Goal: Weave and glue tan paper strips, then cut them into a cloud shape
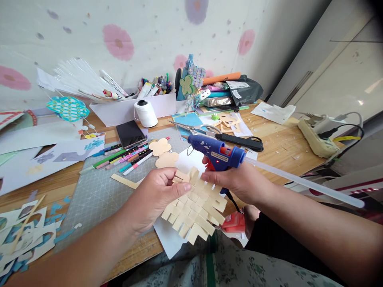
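Note:
My left hand [161, 193] pinches the upper left edge of a woven mat of cream paper strips [194, 211], thumb on top. The mat hangs tilted over the table's front edge, with loose strip ends sticking out around it. In my right hand [239, 181] is a blue hot glue gun [217, 151], its fingers wrapped round the handle and its nozzle pointing left. A red light glows on its side, and a long clear glue stick [305, 181] juts from its back. My right thumb rests against the mat's upper right edge. White paper [170, 237] lies under the mat.
Several markers [125, 155], cream paper cutouts [166, 159] and a cream strip [124, 181] lie on the grey cutting mat [92, 195]. Behind are a phone [130, 133], a white thread spool [146, 113], scissors [194, 129] and a black-handled tool [239, 140]. A power strip [317, 139] sits right; paper scraps [26, 231] left.

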`<state>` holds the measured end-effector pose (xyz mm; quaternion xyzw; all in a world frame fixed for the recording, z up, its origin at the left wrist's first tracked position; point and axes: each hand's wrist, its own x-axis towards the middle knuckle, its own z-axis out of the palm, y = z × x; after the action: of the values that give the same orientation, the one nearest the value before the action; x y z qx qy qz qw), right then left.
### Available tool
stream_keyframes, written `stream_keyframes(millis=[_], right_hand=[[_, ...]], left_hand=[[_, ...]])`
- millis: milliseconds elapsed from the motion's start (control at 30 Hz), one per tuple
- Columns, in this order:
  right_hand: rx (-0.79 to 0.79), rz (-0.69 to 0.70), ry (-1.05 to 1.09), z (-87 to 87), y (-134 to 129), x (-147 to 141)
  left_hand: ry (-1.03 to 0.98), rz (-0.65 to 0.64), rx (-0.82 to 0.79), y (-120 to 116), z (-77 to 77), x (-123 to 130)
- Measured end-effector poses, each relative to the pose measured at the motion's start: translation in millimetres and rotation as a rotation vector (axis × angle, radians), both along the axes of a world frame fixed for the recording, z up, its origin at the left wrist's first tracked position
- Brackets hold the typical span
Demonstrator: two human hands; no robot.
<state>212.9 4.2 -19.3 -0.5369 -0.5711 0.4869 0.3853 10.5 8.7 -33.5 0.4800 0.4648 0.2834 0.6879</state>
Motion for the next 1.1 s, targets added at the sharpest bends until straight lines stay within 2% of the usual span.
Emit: stream_keyframes(millis=[167, 300, 433, 600, 767, 967, 1100], right_hand=[[-0.030, 0.008, -0.044, 2.9, 1, -5], [0.012, 0.036, -0.077, 3.1, 1, -6], [0.113, 0.147, 0.043, 2.9, 1, -10], [0.173, 0.018, -0.117, 0.9, 2, -16], [0.152, 0.012, -0.145, -0.5, 2, -17], [0.118, 0.052, -0.083, 2.1, 3, -11], [0.053, 0.001, -0.091, 3.1, 5, -6]], left_hand=[[0.038, -0.103, -0.014, 5, 5.8, -5], [0.171, -0.046, 0.110, 4, 1.9, -4], [0.226, -0.024, 0.150, 1, -2.4, 0], [0.237, -0.032, 0.178, -2, 0.6, 3], [0.198, -0.025, 0.143, -2, 1.8, 5], [0.179, 0.005, 0.111, -1, -2.3, 4], [0.123, 0.039, 0.044, -1, -2.1, 2]])
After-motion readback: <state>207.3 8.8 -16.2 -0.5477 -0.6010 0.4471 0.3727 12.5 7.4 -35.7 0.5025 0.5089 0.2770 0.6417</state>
